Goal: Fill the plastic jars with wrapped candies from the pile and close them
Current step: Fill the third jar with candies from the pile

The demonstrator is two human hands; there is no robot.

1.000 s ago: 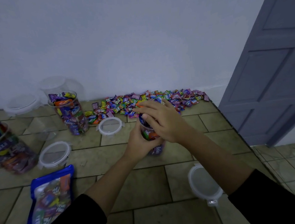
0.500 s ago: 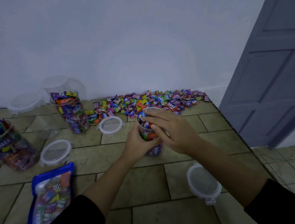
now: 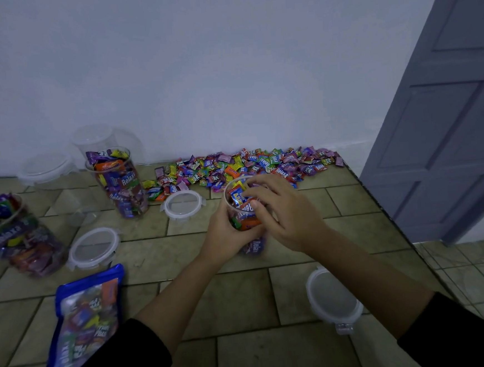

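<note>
A clear plastic jar [image 3: 245, 223], nearly full of wrapped candies, stands in the middle of the tiled surface. My left hand [image 3: 227, 233] grips its left side. My right hand [image 3: 289, 211] lies across the jar's mouth, fingers stretched over the top candies and thumb against the jar's front. The candy pile [image 3: 248, 165] is spread along the wall just behind the jar. Three loose white-rimmed lids lie around: one behind-left [image 3: 183, 204], one further left [image 3: 93, 247], one near right [image 3: 332, 298].
Two filled, lidless jars stand at the left [image 3: 121, 187] [image 3: 16, 238]. Empty clear containers [image 3: 49, 172] sit behind them by the wall. A blue candy bag [image 3: 84, 323] lies at front left. The surface ends at the right edge [image 3: 382, 215], with a grey door [image 3: 446, 109] beyond.
My right hand has come down from above the jar onto its mouth, fingers now flatter on the candies. My left hand still holds the jar in place.
</note>
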